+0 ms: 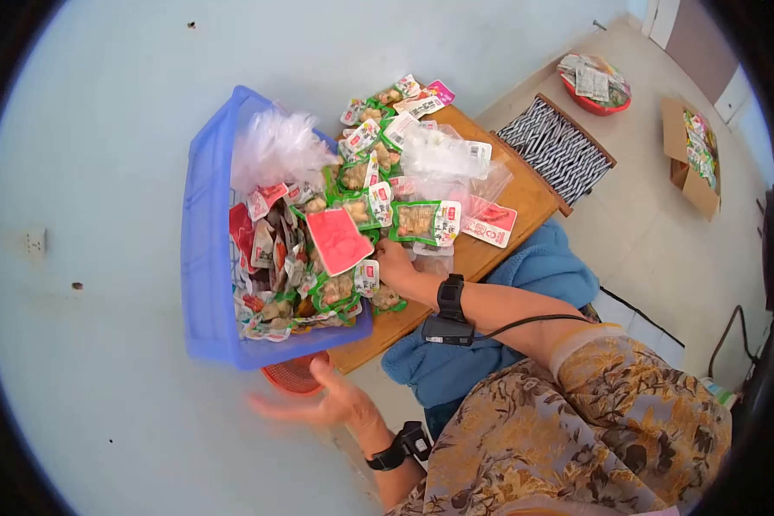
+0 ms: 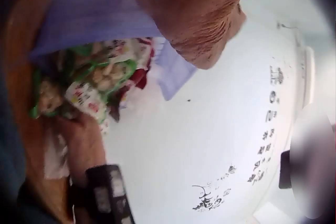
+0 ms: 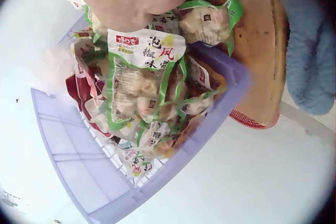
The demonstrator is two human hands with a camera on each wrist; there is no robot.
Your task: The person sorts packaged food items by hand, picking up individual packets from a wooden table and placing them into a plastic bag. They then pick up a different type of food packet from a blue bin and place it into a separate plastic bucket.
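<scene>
Head view looking down at table (image 1: pixel 525 202), both wrist views close up, all sharing blue basket (image 1: pixel 199 258)

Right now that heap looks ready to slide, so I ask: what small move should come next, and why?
Probably bring the left hand up against the blue basket to steady it. That hand hangs open, apart from the basket, which is heaped with snack packets, while the right hand grips a green packet at the heap's edge.
</scene>
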